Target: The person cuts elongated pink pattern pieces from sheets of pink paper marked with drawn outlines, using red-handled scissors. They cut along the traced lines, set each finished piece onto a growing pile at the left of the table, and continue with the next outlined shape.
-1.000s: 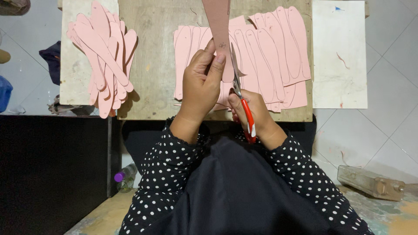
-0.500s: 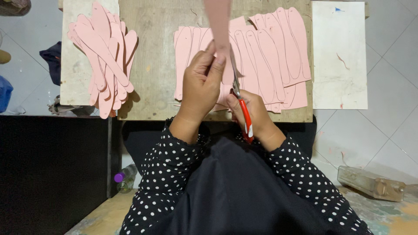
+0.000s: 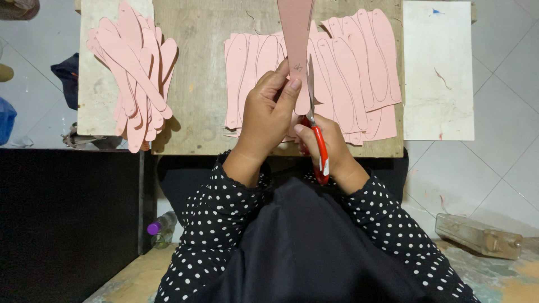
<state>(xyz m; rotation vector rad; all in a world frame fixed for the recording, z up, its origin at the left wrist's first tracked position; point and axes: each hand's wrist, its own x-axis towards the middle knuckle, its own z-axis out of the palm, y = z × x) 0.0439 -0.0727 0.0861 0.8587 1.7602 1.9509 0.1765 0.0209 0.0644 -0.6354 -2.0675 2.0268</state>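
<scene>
My left hand (image 3: 268, 112) pinches the thin, floppy pink strip (image 3: 296, 39) low; at three o'clock, my right hand (image 3: 323, 147) grips red scissors (image 3: 318, 147).

Wooden table (image 3: 196, 84), pale tiled floor (image 3: 483, 168) — dim

Wooden board (image 3: 202, 67) serves as the work surface, bare grain, scuffed, edges worn. On its left end lies a pale sheet (image 3: 95, 106), and on that a loose heap of cut pink strips (image 3: 137, 73), fanned and overlapping, some hanging past the near edge. Middle to right: a spread of uncut pink sheets (image 3: 359, 67) with outlines drawn on them, stacked several deep. Off the right edge, a white sheet (image 3: 438, 73), lightly stained; whether it rests on the board or a separate support is unclear.
</scene>
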